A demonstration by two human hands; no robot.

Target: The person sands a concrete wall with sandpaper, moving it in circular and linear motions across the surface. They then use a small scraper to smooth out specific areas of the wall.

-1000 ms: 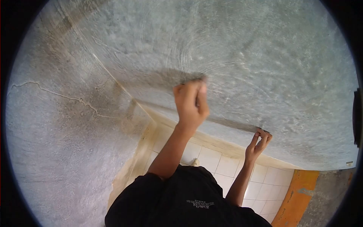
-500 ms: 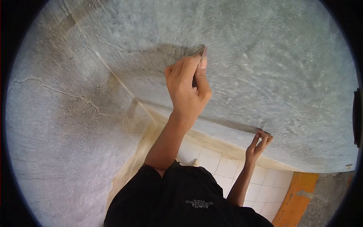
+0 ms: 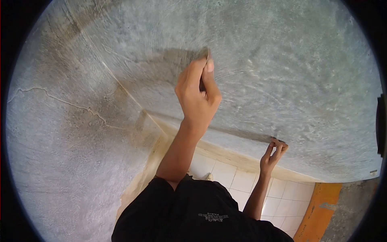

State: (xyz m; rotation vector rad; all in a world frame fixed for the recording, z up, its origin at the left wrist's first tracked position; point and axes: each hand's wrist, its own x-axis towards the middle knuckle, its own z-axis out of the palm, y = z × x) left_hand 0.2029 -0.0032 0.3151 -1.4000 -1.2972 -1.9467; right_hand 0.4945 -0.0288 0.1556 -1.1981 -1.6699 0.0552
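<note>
The thin piece [image 3: 208, 54] was right there at the wall [image 3: 290, 72], well to the right of the corner [image 3: 121, 82], pinched in the left hand [image 3: 197, 97]! Thumb and forefinger had it tight, its narrow edge poking out past the fingertips, while a soft shadow fell on the wall toward the corner. And further right of the corner, lower down, there was the right hand [image 3: 272, 157], fingers bent, thumb raised, the tips up at that same wall; a dark patch sat by them, but whether those fingers gripped anything, you could not tell! Left of the corner, a crack [image 3: 88, 108] wandered across the side wall [image 3: 60, 161]. Below and right of the corner lay the white tiles [image 3: 242, 179], partly behind the black shirt [image 3: 181, 209], and far to the right of the corner, low down, stood an orange band [image 3: 322, 205].
</note>
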